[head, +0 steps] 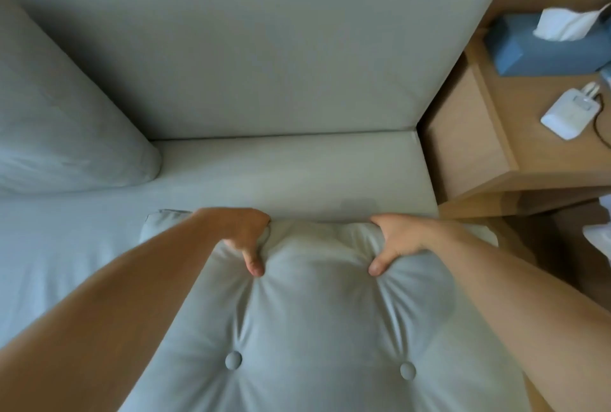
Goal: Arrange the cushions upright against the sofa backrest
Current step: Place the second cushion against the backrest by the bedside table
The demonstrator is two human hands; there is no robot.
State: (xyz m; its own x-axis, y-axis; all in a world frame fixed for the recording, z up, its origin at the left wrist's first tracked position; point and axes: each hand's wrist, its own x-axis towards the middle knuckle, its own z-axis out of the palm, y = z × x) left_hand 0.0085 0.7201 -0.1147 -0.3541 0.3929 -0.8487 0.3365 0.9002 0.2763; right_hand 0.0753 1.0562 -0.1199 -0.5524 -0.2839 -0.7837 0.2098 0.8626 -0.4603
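Observation:
A pale grey buttoned cushion (317,319) fills the lower middle of the head view, held over the sofa seat (291,173). My left hand (244,239) grips its far edge on the left, thumb on top. My right hand (393,243) grips the same edge on the right, thumb pressed into the fabric. The sofa backrest (264,48) stands beyond, bare across its middle and right. A second grey cushion (59,127) leans against the backrest at the far left.
A wooden side table (515,134) adjoins the sofa's right end. On it stand a blue tissue box (542,51) and a white charger (568,114) with a cable.

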